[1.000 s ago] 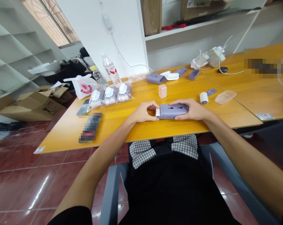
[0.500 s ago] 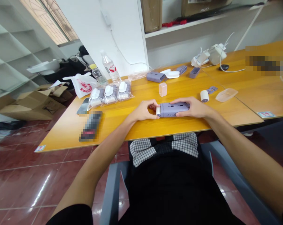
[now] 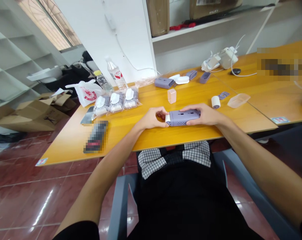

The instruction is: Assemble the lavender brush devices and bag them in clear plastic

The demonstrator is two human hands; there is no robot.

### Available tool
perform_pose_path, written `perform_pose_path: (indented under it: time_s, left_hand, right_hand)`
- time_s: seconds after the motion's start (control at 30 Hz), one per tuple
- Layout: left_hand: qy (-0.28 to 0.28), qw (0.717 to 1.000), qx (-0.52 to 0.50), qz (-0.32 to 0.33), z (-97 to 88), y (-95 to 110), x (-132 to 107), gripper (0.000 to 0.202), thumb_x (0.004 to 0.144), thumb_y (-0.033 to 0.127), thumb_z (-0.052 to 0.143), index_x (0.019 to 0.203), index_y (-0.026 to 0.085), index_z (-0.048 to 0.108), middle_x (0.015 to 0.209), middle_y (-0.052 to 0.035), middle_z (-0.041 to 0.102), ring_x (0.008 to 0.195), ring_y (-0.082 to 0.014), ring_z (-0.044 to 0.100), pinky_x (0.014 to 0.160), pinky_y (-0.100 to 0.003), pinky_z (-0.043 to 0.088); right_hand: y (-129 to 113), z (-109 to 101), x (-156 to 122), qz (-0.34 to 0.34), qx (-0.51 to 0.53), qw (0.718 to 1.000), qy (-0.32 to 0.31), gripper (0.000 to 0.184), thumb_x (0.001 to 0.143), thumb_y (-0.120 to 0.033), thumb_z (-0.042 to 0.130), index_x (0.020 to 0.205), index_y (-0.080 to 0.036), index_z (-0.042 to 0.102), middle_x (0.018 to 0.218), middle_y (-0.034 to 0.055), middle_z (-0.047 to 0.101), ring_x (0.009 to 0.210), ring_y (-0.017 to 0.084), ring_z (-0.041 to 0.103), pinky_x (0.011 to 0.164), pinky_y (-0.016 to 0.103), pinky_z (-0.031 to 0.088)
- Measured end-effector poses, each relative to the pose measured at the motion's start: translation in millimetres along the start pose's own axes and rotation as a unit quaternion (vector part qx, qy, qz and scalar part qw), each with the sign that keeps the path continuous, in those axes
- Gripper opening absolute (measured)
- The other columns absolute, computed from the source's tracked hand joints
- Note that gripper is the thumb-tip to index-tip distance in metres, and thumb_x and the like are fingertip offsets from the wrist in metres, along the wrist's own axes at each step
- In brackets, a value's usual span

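A purple plastic case (image 3: 180, 118) with slots on top and perforated sides lies lengthwise near the table's front edge. My right hand (image 3: 208, 115) is wrapped round its right end, thumb in front and fingers over the top. From the left end sticks out a white cylindrical piece (image 3: 167, 118). My left hand (image 3: 154, 118) pinches about that white piece, its thumb in front and its curled fingers behind. To the right stands a white roll with a purple end (image 3: 215, 102), beside flat purple pieces (image 3: 224, 95). Behind the case is a translucent pink cup (image 3: 172, 96).
Several bagged white-capped packs (image 3: 115, 102) line the left, with bottles (image 3: 117, 74) and a plastic bag (image 3: 88, 93) behind. More purple shells (image 3: 164, 82) and white pieces (image 3: 182, 79) lie at the back. A clear tray (image 3: 238, 100) rests right, near chargers (image 3: 227, 57).
The whole view has shifted slightly. Both hands keep the same hold on the case and its white end piece, with no clear movement between them.
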State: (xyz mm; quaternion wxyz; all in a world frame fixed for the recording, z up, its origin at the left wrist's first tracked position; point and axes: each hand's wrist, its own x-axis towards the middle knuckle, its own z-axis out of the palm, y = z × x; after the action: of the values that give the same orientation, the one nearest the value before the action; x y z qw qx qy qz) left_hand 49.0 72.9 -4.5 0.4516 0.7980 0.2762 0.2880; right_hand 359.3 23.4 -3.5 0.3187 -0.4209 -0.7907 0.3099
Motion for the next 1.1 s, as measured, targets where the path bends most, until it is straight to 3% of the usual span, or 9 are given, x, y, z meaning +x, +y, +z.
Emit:
perform_pose_path:
  time_s: [0.17,0.37,0.5,1.1]
  left_hand:
    - [0.007,1.000,0.029,0.004,-1.1,0.3,0.6,0.046,0.059,0.022,0.096,0.098,0.018,0.072,0.086,-0.0005,0.070,0.080,-0.0155,0.064,0.080,-0.033,0.052]
    - [0.014,0.999,0.031,-0.007,0.2,2.4,-0.6,0.047,0.059,0.024,0.098,0.098,0.017,0.072,0.086,-0.0007,0.069,0.081,-0.0162,0.064,0.080,-0.033,0.052]
    - [0.017,0.999,0.026,-0.013,0.0,1.8,-2.0,0.049,0.058,0.026,0.099,0.099,0.017,0.073,0.086,-0.0003,0.068,0.080,-0.0159,0.063,0.080,-0.033,0.051]
    - [0.001,0.999,0.030,-0.026,-6.9,-3.5,-1.4,0.062,0.056,0.035,0.105,0.104,0.018,0.071,0.092,-0.0014,0.069,0.088,-0.0184,0.064,0.086,-0.036,0.053]
  right_hand:
    - [-3.2,2.4,-0.5,-0.003,-0.016,1.000,0.003,0.060,0.076,-0.054,0.091,0.132,-0.033,0.081,0.133,0.0046,0.081,0.121,0.037,0.075,0.113,0.060,0.058]
    - [-10.1,10.6,0.5,-0.030,-0.131,0.990,0.040,0.059,0.077,-0.054,0.092,0.130,-0.031,0.081,0.131,0.0070,0.081,0.120,0.039,0.076,0.110,0.060,0.058]
    - [-11.8,16.1,1.8,-0.047,-0.123,0.989,0.062,0.054,0.079,-0.052,0.091,0.126,-0.027,0.082,0.128,0.0078,0.083,0.117,0.037,0.078,0.105,0.055,0.062]
    - [-6.5,20.1,5.2,-0.036,-0.131,0.989,0.060,0.059,0.075,-0.047,0.095,0.128,-0.028,0.080,0.132,0.0081,0.081,0.119,0.036,0.076,0.109,0.056,0.059]
